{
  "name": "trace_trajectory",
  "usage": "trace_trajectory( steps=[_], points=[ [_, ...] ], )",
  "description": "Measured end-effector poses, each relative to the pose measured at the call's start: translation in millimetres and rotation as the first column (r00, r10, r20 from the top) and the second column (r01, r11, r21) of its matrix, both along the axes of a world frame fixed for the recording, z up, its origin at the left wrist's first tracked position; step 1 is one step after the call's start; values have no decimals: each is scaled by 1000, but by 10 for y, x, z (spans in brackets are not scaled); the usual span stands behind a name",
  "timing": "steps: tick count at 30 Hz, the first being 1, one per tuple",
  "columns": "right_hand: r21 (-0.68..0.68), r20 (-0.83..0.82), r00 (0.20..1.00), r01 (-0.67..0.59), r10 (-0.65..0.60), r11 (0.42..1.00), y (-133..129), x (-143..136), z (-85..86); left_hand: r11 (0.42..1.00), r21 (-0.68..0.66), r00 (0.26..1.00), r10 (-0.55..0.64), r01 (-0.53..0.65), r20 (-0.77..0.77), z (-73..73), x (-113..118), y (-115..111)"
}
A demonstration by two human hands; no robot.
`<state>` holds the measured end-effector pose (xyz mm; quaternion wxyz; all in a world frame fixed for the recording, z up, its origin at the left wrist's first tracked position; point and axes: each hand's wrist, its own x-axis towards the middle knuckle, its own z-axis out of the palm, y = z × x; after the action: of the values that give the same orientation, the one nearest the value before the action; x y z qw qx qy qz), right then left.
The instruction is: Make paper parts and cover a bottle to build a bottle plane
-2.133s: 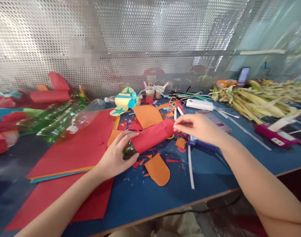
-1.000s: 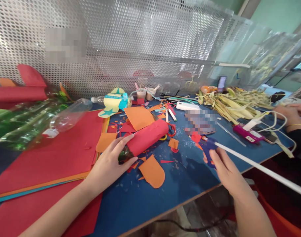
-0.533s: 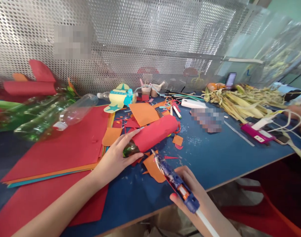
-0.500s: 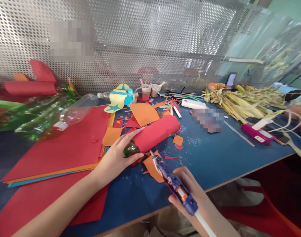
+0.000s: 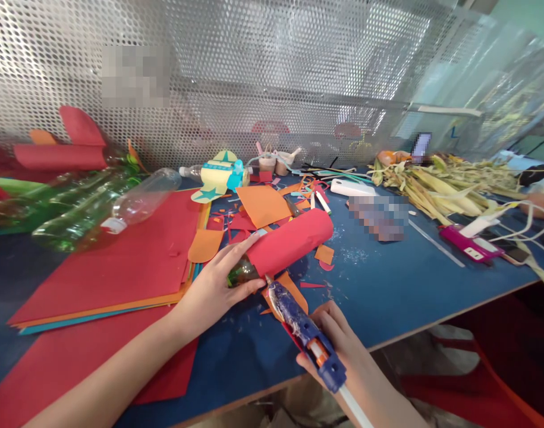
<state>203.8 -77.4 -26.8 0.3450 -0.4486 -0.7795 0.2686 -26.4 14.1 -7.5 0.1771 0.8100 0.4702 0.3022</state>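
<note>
My left hand is wrapped round the near end of a green plastic bottle, which is covered in red paper. In my right hand is a dark blue glue gun, with a white glue stick coming out of its back. The gun's tip touches or nearly touches the lower edge of the red paper, close to my left fingertips. Beneath the bottle and gun lies an orange paper piece.
Red sheets and clear and green bottles lie left. A yellow-wrapped bottle, scraps and markers lie behind. Dried husks, a magenta power strip and a person's hand are right.
The glue gun in my right hand has moved slightly left and down, its tip now against or near the paper's lower edge. The view has shifted a little.
</note>
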Motion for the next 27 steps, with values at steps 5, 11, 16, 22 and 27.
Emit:
trace_trajectory(
  steps=[5,11,16,22,27],
  points=[
    [13,39,999,26,-27,1000,0,8,-57,1000,-13,1000,14,-14,8,22,3,-11],
    [65,16,997,68,-69,996,4,27,-31,1000,8,1000,13,-13,7,30,8,-14],
    [76,18,993,117,-118,990,37,71,-28,1000,-3,1000,14,-14,4,21,-5,-19],
    [115,12,989,148,-150,982,93,113,-56,999,-17,999,30,-30,20,17,-1,-12],
    [155,32,992,112,-118,982,118,129,-70,1000,-15,1000,26,-26,17,18,1,-2]
  ],
)
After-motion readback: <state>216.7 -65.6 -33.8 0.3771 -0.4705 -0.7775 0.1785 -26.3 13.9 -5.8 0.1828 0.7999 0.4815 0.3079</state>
